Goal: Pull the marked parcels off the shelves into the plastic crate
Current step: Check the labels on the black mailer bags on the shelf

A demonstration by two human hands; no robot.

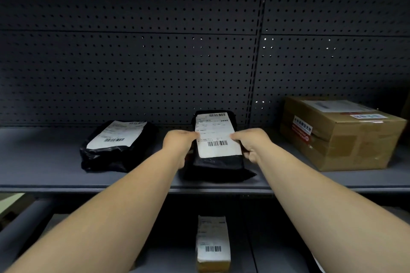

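Fingers [192, 135] of both our hands curl onto the middle black parcel [218, 157]: left hand [178, 146] on its left edge, right hand [251, 144] on its right. Pegboard-backed shelf [55, 162] holds a cardboard box [339, 135] right, the gripped parcel centre, another black parcel [115, 146] left. Lower shelf: small labelled box [213, 244].
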